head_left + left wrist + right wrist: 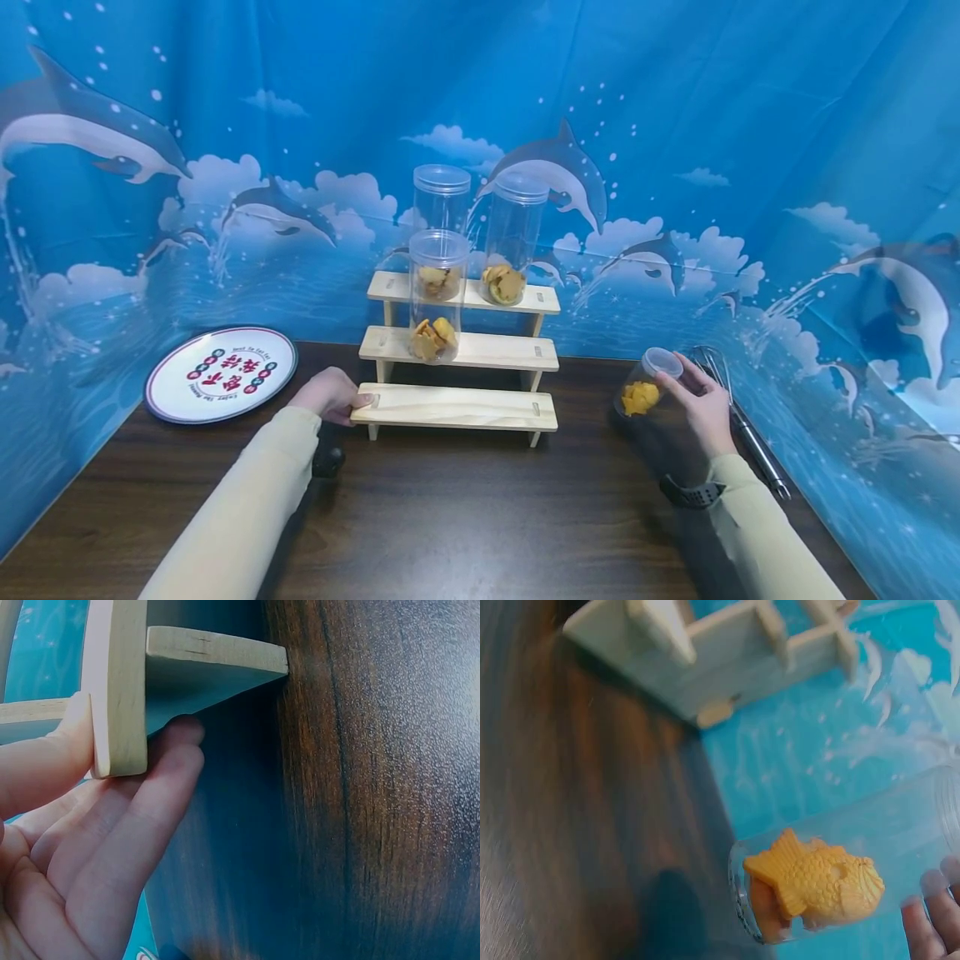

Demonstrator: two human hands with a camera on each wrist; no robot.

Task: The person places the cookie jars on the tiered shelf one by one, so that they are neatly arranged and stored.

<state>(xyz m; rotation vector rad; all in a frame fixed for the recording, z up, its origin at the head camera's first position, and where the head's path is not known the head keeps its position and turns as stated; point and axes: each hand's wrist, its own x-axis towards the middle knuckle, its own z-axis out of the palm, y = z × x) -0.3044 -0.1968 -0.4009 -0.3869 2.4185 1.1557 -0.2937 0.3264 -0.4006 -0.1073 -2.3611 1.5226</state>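
Note:
At the left end of the three-step wooden rack [457, 406], my left hand [330, 396] pinches the lowest board. In the left wrist view, its thumb [71, 731] lies on top of the board and its fingers [161, 780] curl underneath. On the right, my right hand [703, 406] grips a clear lidded jar [911, 814] near its top. Inside that jar, a golden fish-shaped pastry [817, 877] lies at the bottom. Three tall clear jars stand on the rack: two on the top step and one jar [438, 287] on the middle step, each with snack pieces at the bottom.
A white round plate [221, 375] with red lettering leans at the back left. Right of my right hand lies a metal whisk [753, 442], along the table's right side. A blue dolphin-print curtain [337, 100] borders the dark wooden table [480, 517].

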